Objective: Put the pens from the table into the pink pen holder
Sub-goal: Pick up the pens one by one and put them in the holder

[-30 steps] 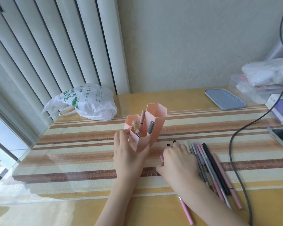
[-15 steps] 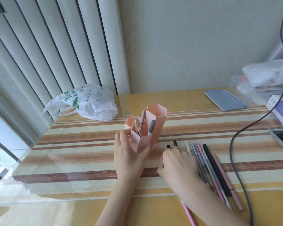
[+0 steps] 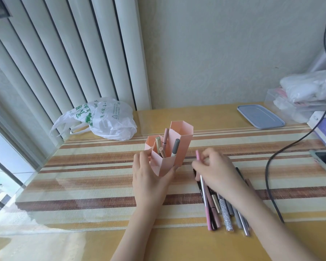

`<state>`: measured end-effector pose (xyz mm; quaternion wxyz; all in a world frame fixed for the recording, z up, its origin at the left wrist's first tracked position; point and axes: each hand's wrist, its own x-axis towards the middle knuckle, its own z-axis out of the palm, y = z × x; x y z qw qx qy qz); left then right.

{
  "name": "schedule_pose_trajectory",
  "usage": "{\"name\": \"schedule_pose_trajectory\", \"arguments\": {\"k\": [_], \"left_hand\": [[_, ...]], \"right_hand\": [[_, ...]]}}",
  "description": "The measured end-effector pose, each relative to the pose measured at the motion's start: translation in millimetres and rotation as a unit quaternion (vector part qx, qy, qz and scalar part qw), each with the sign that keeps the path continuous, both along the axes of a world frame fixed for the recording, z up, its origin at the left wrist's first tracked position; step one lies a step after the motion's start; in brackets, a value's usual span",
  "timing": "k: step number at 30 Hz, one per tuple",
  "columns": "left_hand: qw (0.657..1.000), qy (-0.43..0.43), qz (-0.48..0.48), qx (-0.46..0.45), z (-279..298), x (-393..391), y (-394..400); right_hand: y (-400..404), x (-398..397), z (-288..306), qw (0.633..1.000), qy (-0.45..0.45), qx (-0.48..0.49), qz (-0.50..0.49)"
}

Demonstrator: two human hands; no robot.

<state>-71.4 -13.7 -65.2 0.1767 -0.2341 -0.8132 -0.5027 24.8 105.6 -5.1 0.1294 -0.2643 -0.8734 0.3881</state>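
Right hand (image 3: 215,168), mid-frame, pinching a thin pink pen (image 3: 203,189) near its top end. Left hand (image 3: 149,178) wrapped round the front of the holder (image 3: 175,147), just left of the other hand, keeping it steady.

Best way on, as a guess: lift the pen clear of the pile, turn it upright, aim at an open cup, lower slowly, let go only when the end is deep inside. Keep the holder held tight so no tipping.

Holder: pink, smooth, thin walls, cups with six flat sides, one tall and others short. A few pens already standing inside. Pile of pens (image 3: 226,210) lower right on the desk (image 3: 83,181): long, thin, round; pink, grey, black, one with a silver pattern. Desk shiny, with a striped woven mat under glass. Crinkly white bag (image 3: 109,119) upper left of the holder.
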Motion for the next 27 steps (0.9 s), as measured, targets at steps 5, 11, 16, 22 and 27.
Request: {"name": "schedule_pose_trajectory", "arguments": {"k": [5, 11, 16, 22, 27], "left_hand": [[1.0, -0.011, -0.005, 0.001, -0.3, -0.3, -0.4], [1.0, -0.011, -0.004, -0.011, 1.0, 2.0, 0.5], [0.999, 0.013, -0.032, -0.029, 1.1, 4.6, -0.3], [0.995, 0.052, -0.075, -0.047, 0.0, 5.5, -0.8], [0.995, 0.057, -0.067, -0.041, -0.8, 4.9, -1.6]], "right_hand": [[17.8, 9.8, 22.9, 0.919, 0.359, -0.148, -0.066], [12.3, 22.2, 42.9, 0.82, 0.567, -0.048, -0.067], [8.4, 18.6, 36.2, 0.802, 0.594, -0.006, -0.068], [13.3, 11.0, 20.8, 0.826, 0.559, 0.03, -0.061], [22.7, 0.7, -0.3, 0.913, 0.383, 0.123, -0.064]]}}
